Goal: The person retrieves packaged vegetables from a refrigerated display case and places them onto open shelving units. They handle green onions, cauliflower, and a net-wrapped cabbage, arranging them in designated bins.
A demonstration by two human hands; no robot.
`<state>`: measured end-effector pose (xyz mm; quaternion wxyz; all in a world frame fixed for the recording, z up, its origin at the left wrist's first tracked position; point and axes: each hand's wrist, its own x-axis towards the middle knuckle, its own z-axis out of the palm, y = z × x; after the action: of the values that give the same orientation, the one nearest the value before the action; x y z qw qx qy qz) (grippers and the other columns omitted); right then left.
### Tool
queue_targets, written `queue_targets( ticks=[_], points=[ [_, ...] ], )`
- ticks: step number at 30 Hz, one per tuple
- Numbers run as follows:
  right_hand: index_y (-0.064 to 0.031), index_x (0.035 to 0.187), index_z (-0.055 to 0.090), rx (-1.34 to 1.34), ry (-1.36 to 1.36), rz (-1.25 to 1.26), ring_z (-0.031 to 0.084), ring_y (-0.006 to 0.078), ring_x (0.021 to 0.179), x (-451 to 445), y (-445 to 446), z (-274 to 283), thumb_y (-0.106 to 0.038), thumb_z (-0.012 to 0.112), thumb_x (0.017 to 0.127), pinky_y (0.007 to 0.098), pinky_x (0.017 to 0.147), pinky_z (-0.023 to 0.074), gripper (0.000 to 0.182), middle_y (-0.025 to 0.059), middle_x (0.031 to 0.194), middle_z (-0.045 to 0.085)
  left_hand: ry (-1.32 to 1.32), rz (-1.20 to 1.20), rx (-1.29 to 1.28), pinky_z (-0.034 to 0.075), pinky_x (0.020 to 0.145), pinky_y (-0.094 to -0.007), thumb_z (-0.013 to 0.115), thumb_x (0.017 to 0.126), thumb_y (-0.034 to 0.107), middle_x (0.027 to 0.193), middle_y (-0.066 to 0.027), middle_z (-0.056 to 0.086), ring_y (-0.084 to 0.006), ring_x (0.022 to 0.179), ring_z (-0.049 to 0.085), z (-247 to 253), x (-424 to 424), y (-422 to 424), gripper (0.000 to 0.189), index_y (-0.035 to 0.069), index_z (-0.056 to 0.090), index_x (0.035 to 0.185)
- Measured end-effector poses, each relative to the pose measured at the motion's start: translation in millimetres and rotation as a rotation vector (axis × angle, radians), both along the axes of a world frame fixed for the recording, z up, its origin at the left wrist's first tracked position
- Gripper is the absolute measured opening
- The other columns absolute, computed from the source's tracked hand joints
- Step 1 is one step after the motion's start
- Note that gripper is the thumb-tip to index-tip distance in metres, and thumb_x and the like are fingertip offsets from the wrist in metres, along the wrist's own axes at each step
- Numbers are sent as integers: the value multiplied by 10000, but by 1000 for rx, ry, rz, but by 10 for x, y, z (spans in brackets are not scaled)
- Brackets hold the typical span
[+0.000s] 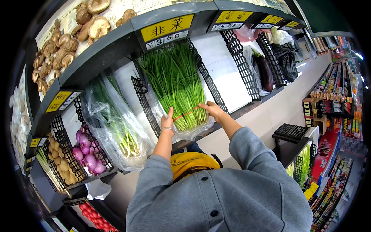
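A large bundle of garlic chives (182, 84) lies on the shelf before me, leaf tips away and cut stems towards me. A thin red band (185, 113) crosses the stems, and a clear plastic sheet or bag (191, 132) lies under and around their lower end. My left hand (167, 124), with a bracelet at the wrist, holds the bundle's left side, thumb pointing up along it. On the right side my right hand (213, 110) grips the stems, its fingertips at the band's end. The undersides of both hands are hidden.
Black mesh dividers (208, 78) flank the chives. Bagged green onions (124, 136), red onions (89, 153) and potatoes (61, 162) lie left; an eggplant (263, 71) lies right. Shiitake mushrooms (58, 55) fill the upper shelf, behind a rail with price tags (168, 29). Tomatoes (95, 217) sit lower left.
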<state>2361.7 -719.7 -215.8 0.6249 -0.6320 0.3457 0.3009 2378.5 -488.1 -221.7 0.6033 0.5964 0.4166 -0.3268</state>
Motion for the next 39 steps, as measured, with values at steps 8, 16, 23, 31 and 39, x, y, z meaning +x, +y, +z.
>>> queue_targets(
  ticks=[8, 16, 23, 31, 39],
  points=[
    [63, 1293, 295, 48, 79, -51, 372, 271, 1209, 49, 58, 118, -438, 674, 742, 402, 1001, 283, 836, 194, 1297, 394, 79, 33, -228, 292, 986, -510, 553, 687, 697, 1383, -178, 305, -319, 1238, 357, 296, 50, -8, 1016, 1, 245, 1361],
    [-54, 1310, 271, 447, -30, -339, 524, 235, 1055, -73, 308, 276, -292, 612, 836, 404, 854, 483, 630, 136, 1204, 472, -81, 213, -580, 432, 885, -479, 585, 763, 558, 1238, -164, 457, -298, 1086, 509, 172, -65, -14, 840, 40, 263, 1342],
    [0, 1303, 253, 360, -214, -147, 474, 220, 1095, 15, 394, 803, -218, 671, 793, 355, 892, 428, 694, 144, 1194, 472, -212, 227, -459, 532, 737, -411, 615, 818, 358, 1146, -197, 503, -278, 927, 595, 496, -114, -8, 655, -57, 344, 1246],
    [-7, 1339, 208, 297, -252, -101, 429, 228, 1149, -251, 464, 1325, -236, 664, 799, 352, 935, 388, 742, 157, 1253, 430, -277, 247, -580, 531, 734, -429, 583, 847, 328, 1114, -190, 523, -282, 930, 595, 763, -418, 66, 599, -57, 335, 1234],
    [-48, 1342, 281, 333, -328, -145, 447, 193, 1130, -541, 407, 1811, -154, 629, 819, 327, 945, 378, 637, 108, 1246, 461, -342, 244, -604, 428, 885, -353, 602, 849, 200, 1244, -108, 444, -222, 1086, 477, 1386, -685, -3, 547, 21, 323, 1284]
  ],
)
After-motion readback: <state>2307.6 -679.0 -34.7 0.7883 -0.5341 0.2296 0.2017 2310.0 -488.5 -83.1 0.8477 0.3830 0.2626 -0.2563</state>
